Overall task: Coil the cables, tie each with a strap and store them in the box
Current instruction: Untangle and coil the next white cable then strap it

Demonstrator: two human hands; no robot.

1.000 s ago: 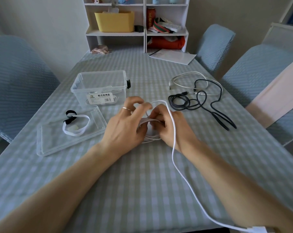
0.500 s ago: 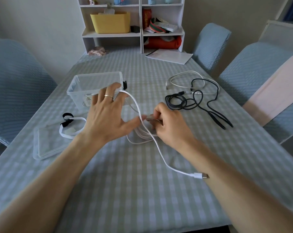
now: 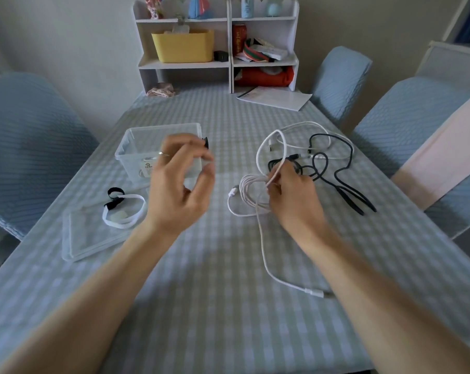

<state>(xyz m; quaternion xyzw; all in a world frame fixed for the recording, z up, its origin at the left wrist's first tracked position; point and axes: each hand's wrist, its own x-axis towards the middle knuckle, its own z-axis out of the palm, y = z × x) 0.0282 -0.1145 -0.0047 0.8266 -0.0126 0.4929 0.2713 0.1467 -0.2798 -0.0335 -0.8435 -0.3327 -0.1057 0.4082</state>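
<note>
My right hand (image 3: 293,195) pinches the white cable (image 3: 248,190) where its loops meet; a tall loop rises above my fingers and the loose tail runs toward me to a plug near my forearm. My left hand (image 3: 178,184) hovers apart to the left, fingers loosely curled, holding nothing. Behind it stands the clear plastic box (image 3: 136,147), open. Its lid (image 3: 85,238) lies flat at the left with a white strap (image 3: 124,211) and a black strap (image 3: 114,195) on it. A black cable (image 3: 344,176) and another white cable (image 3: 306,125) lie tangled beyond my right hand.
A white shelf unit (image 3: 228,63) with a yellow bin stands at the table's far end, with papers (image 3: 277,97) beside it. Blue-covered chairs flank the table left and right. The checked tablecloth (image 3: 201,306) covers the table in front of me.
My left hand let go of the white cable and moved up and left toward the box. My right hand carried the coil to the right; a new loop stands above it.
</note>
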